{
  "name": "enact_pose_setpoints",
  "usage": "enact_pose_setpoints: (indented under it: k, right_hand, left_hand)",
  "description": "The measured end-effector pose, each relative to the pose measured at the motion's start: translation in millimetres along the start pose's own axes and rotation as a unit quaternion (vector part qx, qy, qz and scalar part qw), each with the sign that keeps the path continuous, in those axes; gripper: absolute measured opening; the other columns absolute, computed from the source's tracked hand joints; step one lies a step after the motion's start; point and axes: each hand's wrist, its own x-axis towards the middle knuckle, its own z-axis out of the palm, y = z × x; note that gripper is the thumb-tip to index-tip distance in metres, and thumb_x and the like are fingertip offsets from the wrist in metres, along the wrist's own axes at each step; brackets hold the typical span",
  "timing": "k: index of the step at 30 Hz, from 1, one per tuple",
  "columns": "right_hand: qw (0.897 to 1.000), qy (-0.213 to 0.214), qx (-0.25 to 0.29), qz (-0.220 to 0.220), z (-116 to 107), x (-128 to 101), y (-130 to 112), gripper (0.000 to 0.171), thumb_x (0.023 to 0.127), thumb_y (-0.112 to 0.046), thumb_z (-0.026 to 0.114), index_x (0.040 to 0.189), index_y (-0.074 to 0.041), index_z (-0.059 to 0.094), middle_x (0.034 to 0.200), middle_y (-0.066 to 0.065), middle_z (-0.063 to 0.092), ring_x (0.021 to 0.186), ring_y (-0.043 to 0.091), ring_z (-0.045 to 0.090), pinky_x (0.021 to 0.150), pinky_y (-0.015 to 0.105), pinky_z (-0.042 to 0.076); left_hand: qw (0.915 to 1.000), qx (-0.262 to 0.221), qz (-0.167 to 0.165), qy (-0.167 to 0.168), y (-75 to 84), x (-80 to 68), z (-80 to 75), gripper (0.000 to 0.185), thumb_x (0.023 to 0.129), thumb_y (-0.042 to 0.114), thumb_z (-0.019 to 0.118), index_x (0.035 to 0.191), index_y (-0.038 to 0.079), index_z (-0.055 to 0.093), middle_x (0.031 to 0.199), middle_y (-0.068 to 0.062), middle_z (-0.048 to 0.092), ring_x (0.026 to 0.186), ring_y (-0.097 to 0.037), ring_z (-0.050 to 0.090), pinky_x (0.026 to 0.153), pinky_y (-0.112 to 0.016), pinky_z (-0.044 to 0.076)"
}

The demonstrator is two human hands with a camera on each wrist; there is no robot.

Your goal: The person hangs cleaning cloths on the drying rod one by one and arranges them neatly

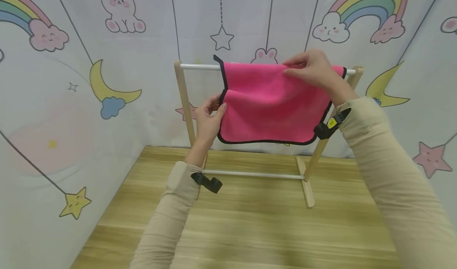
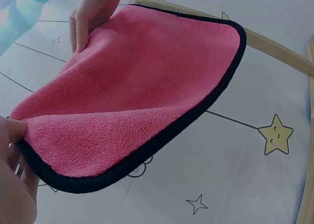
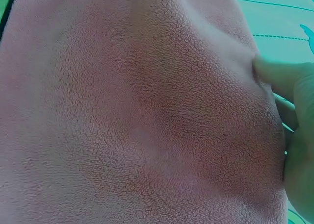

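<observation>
A pink cloth (image 1: 271, 102) with a black edge hangs over the white top bar (image 1: 200, 67) of a small wooden rack (image 1: 183, 102). My left hand (image 1: 210, 116) pinches the cloth's left edge about halfway down. In the left wrist view the pink cloth (image 2: 137, 91) fills the middle, with my left hand (image 2: 14, 175) gripping its lower corner. My right hand (image 1: 310, 68) pinches the cloth at the top bar, near the right post. The right wrist view is filled by the pink cloth (image 3: 137, 111), with my right hand's fingers (image 3: 289, 87) pressed into it.
The rack stands on a wooden tabletop (image 1: 250, 229) close to a backdrop (image 1: 107, 62) printed with rainbows, moons and stars. A lower white rail (image 1: 250, 174) joins the rack's two feet. The backdrop walls the table at the left, back and right.
</observation>
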Motion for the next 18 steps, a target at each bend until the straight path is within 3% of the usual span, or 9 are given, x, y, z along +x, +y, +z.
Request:
enact_pose_setpoints:
  k: [7, 12, 18]
  right_hand:
    - [0.996, 0.053, -0.034, -0.068, 3.4, -3.0, -0.9, 0.021, 0.080, -0.012, 0.068, 0.099, -0.004, 0.070, 0.096, 0.006, 0.063, 0.085, 0.005, 0.052, 0.074, 0.016, 0.046]
    - [0.994, 0.064, -0.059, -0.070, 2.3, -5.0, -2.4, 0.021, 0.080, -0.014, 0.069, 0.099, -0.005, 0.071, 0.096, 0.006, 0.066, 0.086, 0.010, 0.054, 0.073, 0.019, 0.044]
    - [0.993, 0.046, -0.087, -0.071, -0.6, -6.4, -6.4, 0.020, 0.084, -0.013, 0.064, 0.102, -0.005, 0.070, 0.098, 0.009, 0.066, 0.090, 0.016, 0.056, 0.079, 0.031, 0.047]
  left_hand:
    - [0.9999, -0.007, 0.009, 0.003, 2.6, -1.6, -1.0, 0.028, 0.084, 0.000, 0.060, 0.112, -0.005, 0.060, 0.097, -0.019, 0.061, 0.076, -0.007, 0.054, 0.064, -0.018, 0.051]
    - [0.9996, -0.008, 0.029, 0.000, 3.9, -3.0, -1.8, 0.027, 0.084, -0.001, 0.060, 0.110, -0.007, 0.060, 0.095, -0.021, 0.061, 0.074, -0.008, 0.054, 0.064, -0.018, 0.050]
    - [0.9991, -0.007, 0.043, -0.002, 3.4, -4.6, -3.1, 0.027, 0.083, -0.002, 0.061, 0.110, -0.008, 0.060, 0.095, -0.022, 0.061, 0.074, -0.006, 0.055, 0.066, -0.017, 0.048]
